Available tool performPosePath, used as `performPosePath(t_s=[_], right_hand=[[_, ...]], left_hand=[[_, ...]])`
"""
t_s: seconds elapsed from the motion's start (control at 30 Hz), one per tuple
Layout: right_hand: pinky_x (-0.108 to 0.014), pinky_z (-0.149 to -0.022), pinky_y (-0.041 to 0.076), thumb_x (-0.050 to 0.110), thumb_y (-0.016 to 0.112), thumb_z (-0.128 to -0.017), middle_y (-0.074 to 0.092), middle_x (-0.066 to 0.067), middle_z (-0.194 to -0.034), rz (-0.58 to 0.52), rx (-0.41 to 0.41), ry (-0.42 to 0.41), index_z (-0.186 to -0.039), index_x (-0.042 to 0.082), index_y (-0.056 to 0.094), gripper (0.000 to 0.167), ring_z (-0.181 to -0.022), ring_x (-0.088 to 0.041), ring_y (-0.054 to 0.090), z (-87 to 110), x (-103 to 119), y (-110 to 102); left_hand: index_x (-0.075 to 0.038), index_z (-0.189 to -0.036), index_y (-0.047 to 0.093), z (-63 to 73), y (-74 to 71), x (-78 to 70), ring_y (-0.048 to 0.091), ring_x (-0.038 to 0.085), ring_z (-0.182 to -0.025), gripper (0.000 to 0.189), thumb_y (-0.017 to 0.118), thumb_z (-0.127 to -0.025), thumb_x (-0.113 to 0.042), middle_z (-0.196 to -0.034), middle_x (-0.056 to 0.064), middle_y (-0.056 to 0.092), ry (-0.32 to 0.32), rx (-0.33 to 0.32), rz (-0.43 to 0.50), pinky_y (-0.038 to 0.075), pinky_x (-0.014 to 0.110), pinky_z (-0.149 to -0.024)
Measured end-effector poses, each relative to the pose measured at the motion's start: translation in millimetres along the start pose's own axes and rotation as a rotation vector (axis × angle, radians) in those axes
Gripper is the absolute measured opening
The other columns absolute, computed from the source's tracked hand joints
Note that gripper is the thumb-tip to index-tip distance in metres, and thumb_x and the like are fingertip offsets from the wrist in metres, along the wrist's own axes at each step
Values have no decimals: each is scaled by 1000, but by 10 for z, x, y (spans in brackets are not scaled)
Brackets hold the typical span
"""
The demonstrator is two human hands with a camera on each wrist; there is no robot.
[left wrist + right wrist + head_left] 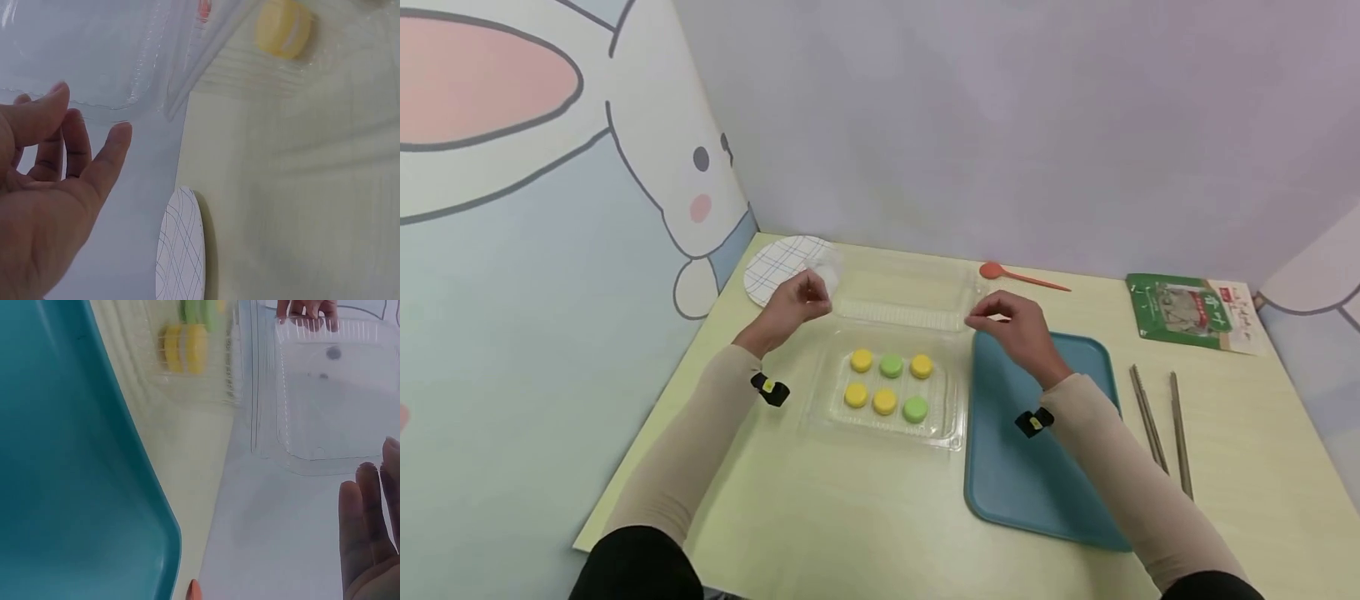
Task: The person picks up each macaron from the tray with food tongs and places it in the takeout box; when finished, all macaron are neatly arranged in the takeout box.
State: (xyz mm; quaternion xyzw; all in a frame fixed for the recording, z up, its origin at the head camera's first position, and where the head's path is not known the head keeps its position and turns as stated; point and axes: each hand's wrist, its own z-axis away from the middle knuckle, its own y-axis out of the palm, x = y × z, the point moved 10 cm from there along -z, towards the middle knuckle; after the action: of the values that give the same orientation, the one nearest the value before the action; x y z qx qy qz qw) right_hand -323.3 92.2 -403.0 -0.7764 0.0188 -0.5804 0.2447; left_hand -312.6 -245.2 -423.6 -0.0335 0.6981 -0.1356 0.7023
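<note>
A clear plastic hinged box stands on the table with its lid (902, 287) raised at the back. Inside its base (957, 429) sit several yellow macarons (884, 402) and two green macarons (915, 408) in two rows. My left hand (790, 304) pinches the lid's left edge; in the left wrist view its thumb and forefinger meet at the clear rim. At the opposite edge, my right hand (1018, 329) pinches the lid between thumb and fingers. In the right wrist view the right fingertips (351, 490) lie right at the lid's corner, with the thumb out of frame.
A blue tray (1037, 500) lies just right of the box, under the right forearm. A checked round plate (775, 265) is at the back left. Farther right are an orange spoon (1026, 277), a green-and-white packet (1195, 315) and metal tongs (1180, 437).
</note>
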Motion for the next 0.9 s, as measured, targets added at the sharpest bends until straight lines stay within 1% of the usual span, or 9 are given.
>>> performPosePath(t_s=[0.07, 0.17, 0.3, 0.4, 0.43, 0.53, 0.67, 0.8, 0.9], right_hand=[[-29, -83, 52, 20, 78, -91, 69, -5, -96, -21, 20, 9, -96, 6, 71, 17, -92, -21, 63, 63, -20, 14], [-30, -83, 53, 20, 79, -90, 69, -5, -96, -49, 54, 23, -95, 7, 71, 16, -93, -25, 62, 156, -52, 44], [-33, -82, 54, 13, 75, -92, 66, -4, -100, -42, 93, 15, -95, 11, 70, 5, -96, -24, 61, 272, -69, 85], [-37, -79, 54, 10, 72, -94, 65, -1, -100, 17, 106, 2, -95, 16, 70, 7, -94, -20, 60, 371, -58, 108], [-37, -78, 54, 9, 72, -94, 65, 0, -99, 46, 105, 3, -95, 17, 70, 8, -93, -18, 60, 408, -55, 112], [-39, -76, 53, 11, 73, -94, 66, 1, -97, 103, 100, 0, -98, 15, 71, 6, -89, -16, 61, 517, -26, 143], [-38, -74, 54, 13, 74, -94, 68, 2, -96, 142, 88, -13, -102, 12, 72, 8, -87, -16, 63, 622, 3, 215], [-36, -75, 53, 15, 72, -95, 69, 3, -96, 148, 112, -3, -105, 9, 71, 12, -86, -15, 63, 714, -36, 319], [-36, -74, 53, 14, 70, -97, 68, 1, -98, 114, 145, 39, -109, 6, 69, 14, -86, -17, 63, 778, -93, 385]], left_hand=[[0, -101, 52, 40, 23, -35, 56, 22, -101, 14, 63, -96, 7, -103, 10, 54, 42, 11, -29, 50, 27, -86], [0, -99, 51, 108, 49, -43, 55, 21, -107, 13, 62, -96, 7, -105, 10, 55, 57, 21, -76, 48, 31, -91], [-3, -101, 52, 216, 63, -6, 53, 20, -108, 9, 59, -100, 3, -109, 11, 55, 20, 26, -115, 45, 43, -93], [-2, -105, 53, 301, 69, 30, 50, 23, -101, 4, 51, -103, 2, -108, 12, 53, -8, 23, -104, 43, 45, -87], [-2, -107, 53, 327, 76, 51, 50, 23, -100, 5, 49, -104, 0, -108, 12, 52, -22, 22, -91, 42, 45, -86], [0, -111, 52, 399, 98, 109, 47, 25, -97, 10, 44, -105, -3, -108, 12, 51, -57, 6, -55, 41, 42, -83], [3, -115, 51, 484, 136, 150, 49, 27, -107, 12, 46, -106, -4, -115, 14, 53, -63, -31, -42, 41, 40, -91], [5, -116, 52, 569, 158, 201, 50, 30, -120, 13, 49, -104, -1, -123, 18, 55, -60, -70, -56, 42, 33, -97], [6, -117, 54, 616, 167, 247, 50, 31, -124, 15, 51, -103, 0, -125, 21, 56, -62, -89, -35, 42, 31, -98]])
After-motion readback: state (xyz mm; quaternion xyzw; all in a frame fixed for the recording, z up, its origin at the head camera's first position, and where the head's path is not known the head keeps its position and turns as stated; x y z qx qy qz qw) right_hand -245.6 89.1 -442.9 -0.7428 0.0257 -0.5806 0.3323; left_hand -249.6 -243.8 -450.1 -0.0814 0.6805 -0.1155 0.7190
